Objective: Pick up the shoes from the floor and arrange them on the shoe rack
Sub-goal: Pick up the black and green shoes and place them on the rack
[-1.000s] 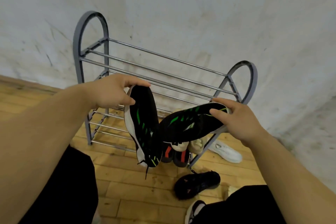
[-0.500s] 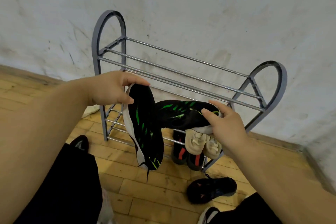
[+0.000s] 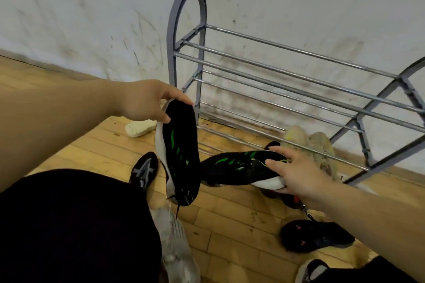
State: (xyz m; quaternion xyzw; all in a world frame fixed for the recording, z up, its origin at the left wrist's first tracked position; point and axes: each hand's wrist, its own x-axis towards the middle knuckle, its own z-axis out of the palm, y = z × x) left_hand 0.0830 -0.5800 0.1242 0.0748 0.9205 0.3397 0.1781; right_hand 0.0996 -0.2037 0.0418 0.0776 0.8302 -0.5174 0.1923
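Right black-green shoe point(image 3: 239, 167) has dropped since half a second ago. It was at mid-rail height and is now low, in front of the bottom rails of the shoe rack point(image 3: 186, 30). Rack now sits further right in view.

Left grip point(image 3: 147, 101) pinches the heel of the left black-green shoe point(image 3: 181, 156), thumb on the near side, fingers over the top. Shoe hangs toe-down with a lace dangling, off the floor point(image 3: 230, 213).

On the floor around it: white slipper point(image 3: 139, 127) far left, black-grey sneaker point(image 3: 143, 170), grey knit shoe point(image 3: 177, 243) nearer.

Right shoe is roughly level, toe pointing left at the hanging shoe; can't tell if they touch. Right grip point(image 3: 296, 172) is curled round its heel, thumb on top, fingers under the white sole.

Beige pair point(image 3: 308, 142) is at the bottom rails behind that grip. Black shoe with red marks point(image 3: 315, 234) is on the floor, near right.
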